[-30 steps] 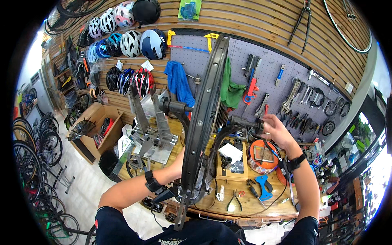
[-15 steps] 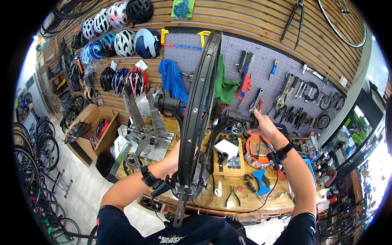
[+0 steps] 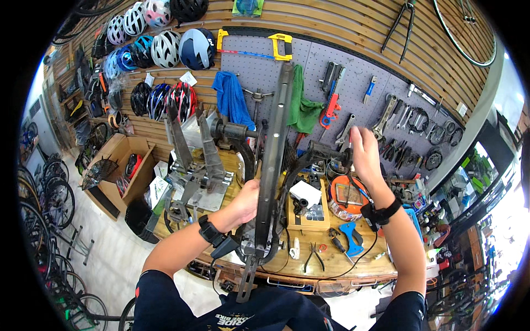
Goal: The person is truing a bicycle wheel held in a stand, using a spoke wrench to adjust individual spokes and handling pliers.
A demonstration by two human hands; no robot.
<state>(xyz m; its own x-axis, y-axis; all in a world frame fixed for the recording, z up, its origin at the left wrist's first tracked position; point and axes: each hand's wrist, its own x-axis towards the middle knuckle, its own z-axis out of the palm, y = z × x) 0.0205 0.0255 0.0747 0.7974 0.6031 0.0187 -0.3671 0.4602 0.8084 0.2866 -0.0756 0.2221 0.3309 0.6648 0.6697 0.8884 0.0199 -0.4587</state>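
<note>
A bare black bicycle wheel rim [image 3: 270, 149] stands upright in front of me, held in a dark metal truing stand [image 3: 243, 157]. At its left side, my left hand [image 3: 246, 203] is closed against the rim, its fingertips partly hidden. My right hand [image 3: 365, 154] is raised at the end of the stand's right arm, beside a black knob [image 3: 346, 158]. Its fingers stretch upward, slightly apart, with nothing visibly held. Whether the palm touches the knob cannot be made out. A slotted metal bar [image 3: 247, 281] juts toward me below the rim.
On the wooden bench lie pliers [image 3: 314, 257], a blue tool [image 3: 351, 239], a cardboard box of small parts [image 3: 309, 220] and an orange round tray [image 3: 334, 205]. A second metal stand [image 3: 201, 176] is at left. Tools and a green cloth [image 3: 302, 102] hang on the pegboard [image 3: 309, 60].
My left hand has shifted up along the rim's left side. The fingers of my right hand have lifted from around the knob and straightened. The rim appears more edge-on.
</note>
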